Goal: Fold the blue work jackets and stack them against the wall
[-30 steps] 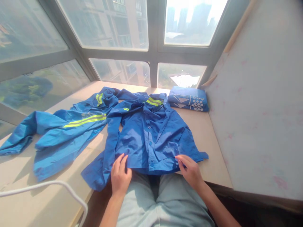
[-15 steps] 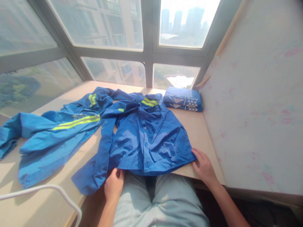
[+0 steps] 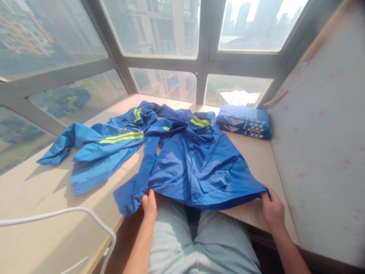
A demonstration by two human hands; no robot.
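A blue work jacket (image 3: 182,171) with buttons and yellow-green reflective stripes lies front up before me, its collar toward the window. My left hand (image 3: 149,204) is closed on the left corner of its hem, beside the sleeve that hangs over the table edge. On the other side, my right hand (image 3: 272,207) pinches the hem's right corner, slightly raised. Between both hands the hem is stretched over my lap. A second blue jacket (image 3: 97,158) with a reflective stripe is spread out to the left and meets the first one at the sleeves.
A folded blue bundle (image 3: 243,120) with white print rests at the back right by the wall (image 3: 322,160). A white cable (image 3: 71,210) curves across the front left of the wooden tabletop (image 3: 42,198). Windows enclose the far and left sides.
My right hand has closed on the hem corner and drawn it outward to the right. The hem is tauter and slightly lifted. My view has turned a little to the left.
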